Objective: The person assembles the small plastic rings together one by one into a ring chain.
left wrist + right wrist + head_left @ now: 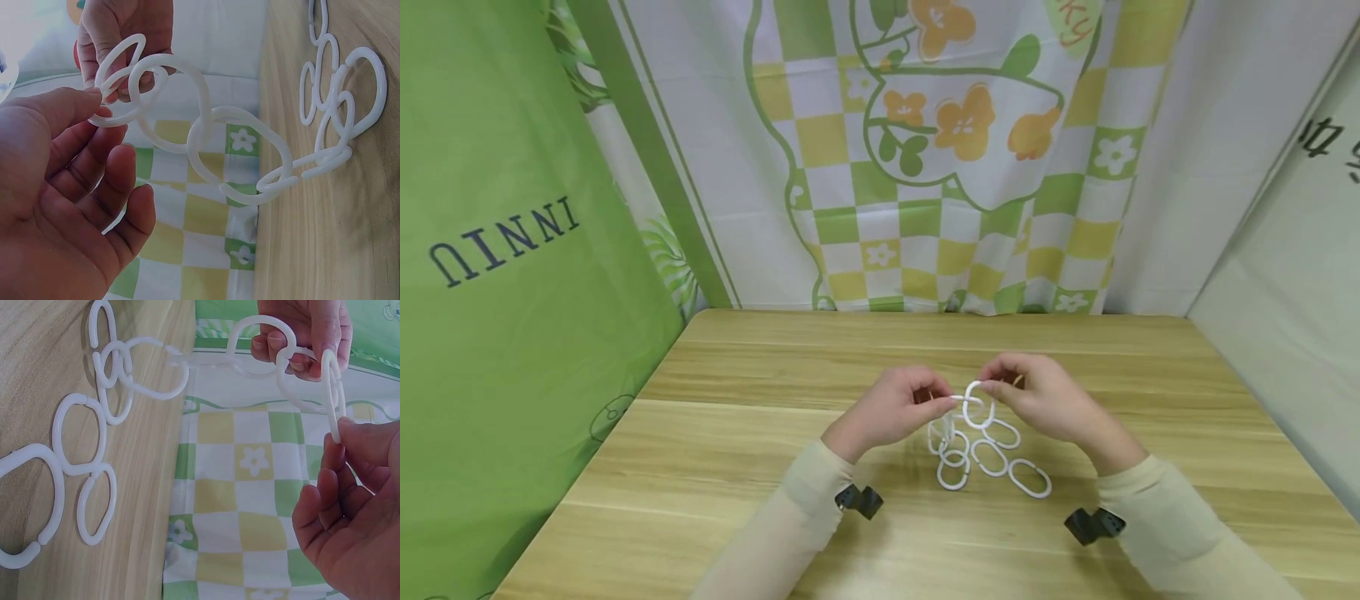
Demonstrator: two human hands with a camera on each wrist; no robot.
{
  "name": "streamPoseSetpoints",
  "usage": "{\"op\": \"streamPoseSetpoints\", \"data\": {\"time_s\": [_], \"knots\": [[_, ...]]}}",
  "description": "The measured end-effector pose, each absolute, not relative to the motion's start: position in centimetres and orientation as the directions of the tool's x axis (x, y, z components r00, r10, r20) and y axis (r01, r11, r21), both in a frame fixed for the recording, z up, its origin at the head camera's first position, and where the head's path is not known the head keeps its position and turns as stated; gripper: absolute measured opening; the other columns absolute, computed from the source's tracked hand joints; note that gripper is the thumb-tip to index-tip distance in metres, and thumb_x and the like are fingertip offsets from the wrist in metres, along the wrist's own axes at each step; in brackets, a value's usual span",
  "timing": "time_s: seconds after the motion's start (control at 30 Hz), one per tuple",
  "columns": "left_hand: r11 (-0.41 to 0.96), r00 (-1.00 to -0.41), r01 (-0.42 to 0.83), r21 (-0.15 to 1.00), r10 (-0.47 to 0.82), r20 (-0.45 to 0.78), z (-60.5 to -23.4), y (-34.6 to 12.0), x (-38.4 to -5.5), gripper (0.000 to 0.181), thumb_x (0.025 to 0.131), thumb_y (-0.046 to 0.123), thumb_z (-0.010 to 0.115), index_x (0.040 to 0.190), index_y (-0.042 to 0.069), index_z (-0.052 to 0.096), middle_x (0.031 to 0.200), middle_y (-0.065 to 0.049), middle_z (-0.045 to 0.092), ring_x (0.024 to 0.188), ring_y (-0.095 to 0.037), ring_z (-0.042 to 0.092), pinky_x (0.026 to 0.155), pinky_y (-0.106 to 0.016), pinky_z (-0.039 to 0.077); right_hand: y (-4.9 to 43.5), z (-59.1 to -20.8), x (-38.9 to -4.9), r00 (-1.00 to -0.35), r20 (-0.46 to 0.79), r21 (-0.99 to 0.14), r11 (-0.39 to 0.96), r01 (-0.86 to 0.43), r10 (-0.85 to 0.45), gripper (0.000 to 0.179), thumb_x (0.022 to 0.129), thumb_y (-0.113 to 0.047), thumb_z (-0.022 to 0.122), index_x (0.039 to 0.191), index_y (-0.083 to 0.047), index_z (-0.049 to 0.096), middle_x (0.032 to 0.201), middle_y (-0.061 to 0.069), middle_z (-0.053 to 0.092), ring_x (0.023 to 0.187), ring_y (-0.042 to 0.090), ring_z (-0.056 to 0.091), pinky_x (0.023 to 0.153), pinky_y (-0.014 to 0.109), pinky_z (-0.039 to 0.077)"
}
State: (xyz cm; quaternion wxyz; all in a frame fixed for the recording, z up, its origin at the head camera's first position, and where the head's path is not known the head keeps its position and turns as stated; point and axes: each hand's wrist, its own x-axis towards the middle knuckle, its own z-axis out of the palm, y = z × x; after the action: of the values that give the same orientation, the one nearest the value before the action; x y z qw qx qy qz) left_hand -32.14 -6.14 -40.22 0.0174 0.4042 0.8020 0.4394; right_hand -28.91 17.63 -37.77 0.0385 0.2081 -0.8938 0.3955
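Chain (275, 139) hangs from left hand (887, 408), which pinches 1 white link (119, 117); right hand (1048, 400) pinches 1 link (327, 394); 3 links (56, 481) lie loose.

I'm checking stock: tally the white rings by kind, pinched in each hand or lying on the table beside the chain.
White ring in the left hand: 1
White ring in the right hand: 1
White rings on the table beside the chain: 3
Total: 5
The chain's remaining rings overlap too much to count surely.

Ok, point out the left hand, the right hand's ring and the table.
Left hand (887, 410), head view: back of hand.
White ring (329, 403), right wrist view: long side.
Table (737, 433), head view: bare top.
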Motion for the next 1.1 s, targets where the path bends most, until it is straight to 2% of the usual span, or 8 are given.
{"op": "streamPoseSetpoints", "data": {"time_s": [0.47, 0.73, 0.97, 1.1], "knots": [[0.277, -0.662, 0.640, 0.717, 0.673, 0.330, -40.04, -6.08, -31.98, 0.009, 0.096, 0.021, 0.066, 0.094, 0.013, 0.071, 0.076, 0.009, 0.061, 0.065, -0.006, 0.053, 0.058, -0.022, 0.045, 17.29, -38.13, -28.81, -0.917, 0.242, -0.681, 0.618, -0.394, -0.318, 0.004, 0.094, -0.016, 0.068, 0.092, -0.013, 0.070, 0.078, 0.001, 0.062, 0.067, 0.016, 0.052, 0.056, 0.027, 0.044], [0.232, -0.630, 0.654, 0.720, 0.694, 0.349, -39.81, -6.08, -31.79, 0.009, 0.094, 0.022, 0.069, 0.094, 0.013, 0.071, 0.078, 0.009, 0.063, 0.065, -0.007, 0.054, 0.057, -0.023, 0.046, 17.19, -38.07, -28.51, -0.930, 0.229, -0.708, 0.607, -0.362, -0.287, 0.008, 0.095, -0.016, 0.067, 0.096, -0.009, 0.068, 0.075, 0.003, 0.059, 0.064, 0.017, 0.050, 0.054, 0.027, 0.042], [0.278, -0.697, 0.590, 0.758, 0.649, 0.305, -39.83, -6.06, -31.70, 0.009, 0.094, 0.024, 0.069, 0.093, 0.015, 0.072, 0.080, 0.010, 0.064, 0.068, -0.014, 0.058, 0.060, -0.024, 0.047, 17.13, -38.08, -28.33, -0.939, 0.244, -0.729, 0.592, -0.343, -0.244, 0.008, 0.095, -0.017, 0.066, 0.097, -0.010, 0.067, 0.077, 0.001, 0.060, 0.066, 0.018, 0.052, 0.054, 0.028, 0.044], [0.301, -0.725, 0.557, 0.774, 0.631, 0.276, -39.85, -6.05, -31.74, 0.009, 0.093, 0.025, 0.070, 0.090, 0.016, 0.071, 0.078, 0.009, 0.064, 0.068, -0.019, 0.058, 0.058, -0.024, 0.046, 17.02, -38.00, -28.15, -0.943, 0.255, -0.744, 0.581, -0.331, -0.212, 0.010, 0.096, -0.019, 0.065, 0.099, -0.009, 0.066, 0.082, 0.004, 0.063, 0.068, 0.020, 0.053, 0.056, 0.029, 0.045]]}}
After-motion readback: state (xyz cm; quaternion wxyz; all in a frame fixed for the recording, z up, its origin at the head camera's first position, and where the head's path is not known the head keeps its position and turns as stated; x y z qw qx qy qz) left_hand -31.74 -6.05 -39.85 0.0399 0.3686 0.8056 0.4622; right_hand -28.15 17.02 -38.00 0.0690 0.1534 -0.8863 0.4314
